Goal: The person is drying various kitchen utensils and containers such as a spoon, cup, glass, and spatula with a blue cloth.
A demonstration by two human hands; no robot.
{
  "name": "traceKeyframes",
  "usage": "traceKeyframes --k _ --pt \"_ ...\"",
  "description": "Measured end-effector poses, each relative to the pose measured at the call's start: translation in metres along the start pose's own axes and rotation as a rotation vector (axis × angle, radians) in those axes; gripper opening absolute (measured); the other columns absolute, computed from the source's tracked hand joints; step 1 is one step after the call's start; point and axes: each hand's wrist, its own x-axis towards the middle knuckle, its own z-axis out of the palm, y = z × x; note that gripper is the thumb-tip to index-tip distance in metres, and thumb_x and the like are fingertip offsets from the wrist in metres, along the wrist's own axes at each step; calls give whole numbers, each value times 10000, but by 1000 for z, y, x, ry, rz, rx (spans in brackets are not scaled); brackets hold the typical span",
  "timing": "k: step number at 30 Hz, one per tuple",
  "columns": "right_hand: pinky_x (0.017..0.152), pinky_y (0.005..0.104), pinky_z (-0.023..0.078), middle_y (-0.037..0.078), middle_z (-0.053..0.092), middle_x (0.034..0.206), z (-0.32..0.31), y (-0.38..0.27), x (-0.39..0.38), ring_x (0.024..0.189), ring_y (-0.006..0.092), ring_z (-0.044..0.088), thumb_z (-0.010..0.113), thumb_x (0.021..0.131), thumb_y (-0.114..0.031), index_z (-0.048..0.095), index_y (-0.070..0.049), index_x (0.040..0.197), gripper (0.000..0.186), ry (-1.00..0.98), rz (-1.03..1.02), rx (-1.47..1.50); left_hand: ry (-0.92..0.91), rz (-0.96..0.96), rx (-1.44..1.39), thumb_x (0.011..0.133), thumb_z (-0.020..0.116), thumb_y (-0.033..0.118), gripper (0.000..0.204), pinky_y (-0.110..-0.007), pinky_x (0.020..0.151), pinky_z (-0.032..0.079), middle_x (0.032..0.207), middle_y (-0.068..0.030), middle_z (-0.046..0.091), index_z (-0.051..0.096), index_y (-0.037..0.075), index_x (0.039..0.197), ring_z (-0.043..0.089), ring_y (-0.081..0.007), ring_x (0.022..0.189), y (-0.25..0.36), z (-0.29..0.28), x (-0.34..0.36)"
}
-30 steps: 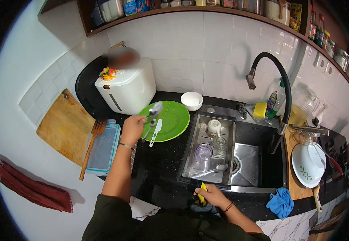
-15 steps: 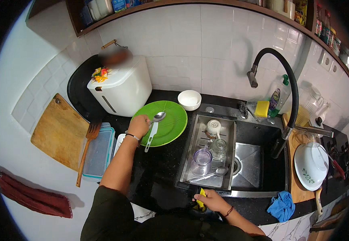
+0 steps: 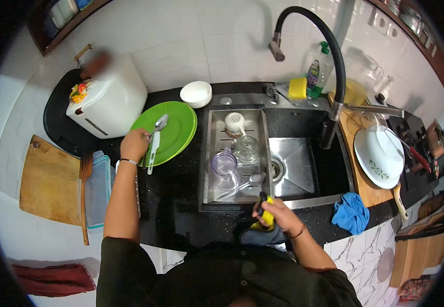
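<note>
My left hand (image 3: 133,145) is closed on the handle of a metal spoon (image 3: 161,122) at the left part of a green plate (image 3: 178,143), beside a white knife (image 3: 154,153). My right hand (image 3: 282,215) grips a yellow and black item (image 3: 267,217) at the counter's front edge; grey fabric hangs below it, and what it is exactly I cannot make out. Just above that hand is a steel rack (image 3: 209,184) in the sink, holding an upturned white cup (image 3: 235,123), clear glassware (image 3: 248,149), a purple-rimmed glass (image 3: 224,166) and another spoon (image 3: 256,178).
Black faucet (image 3: 339,77) over the sink; yellow sponge (image 3: 297,87), green bottle behind; white bowl (image 3: 195,94); white container (image 3: 125,89); cutting board (image 3: 48,179), wooden spatula (image 3: 84,204); dishes (image 3: 378,156) on a board at right; blue cloth (image 3: 350,215); maroon towel (image 3: 48,279) at lower left.
My left hand has lowered the spoon onto the plate. My right hand has risen toward the rack's front edge with the yellow and black item. The view has shifted.
</note>
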Motion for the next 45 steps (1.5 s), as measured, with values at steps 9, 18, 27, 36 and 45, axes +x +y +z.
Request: traceKeyframes --k 9,18,27,36,45 --pt "511 251 401 9 554 603 -60 -30 -73 555 101 510 568 850 -381 590 -11 736 388 266 42 -653 -198 343 -642 801 638 99 124 -269 678 475 862 -79 649 653 30 902 603 -156 731 130 -29 -139" --pt "567 439 436 167 587 690 -31 -13 -59 662 368 571 558 814 -430 559 -55 775 377 65 -264 -1266 -167 459 -122 817 485 174 186 -432 658 487 764 -154 613 594 35 760 610 -337 718 199 107 -192" --pt "614 437 469 148 616 781 -37 -4 -64 721 347 592 540 824 -413 570 -49 807 366 72 -355 -1272 -170 378 144 752 510 92 140 -416 630 513 748 -172 634 630 32 714 635 -324 710 220 112 -175" --pt "607 440 466 143 610 776 -42 -6 -68 722 350 590 552 818 -410 564 -40 789 371 80 -426 -1217 -223 294 218 744 513 99 167 -429 641 517 765 -191 644 664 34 712 646 -328 723 238 112 -165" --pt "605 447 469 165 614 758 -44 -3 -67 716 351 598 548 821 -407 583 -35 811 374 62 -450 -1215 -265 344 313 686 568 147 135 -411 651 513 769 -162 651 669 66 724 646 -314 732 235 119 -163"
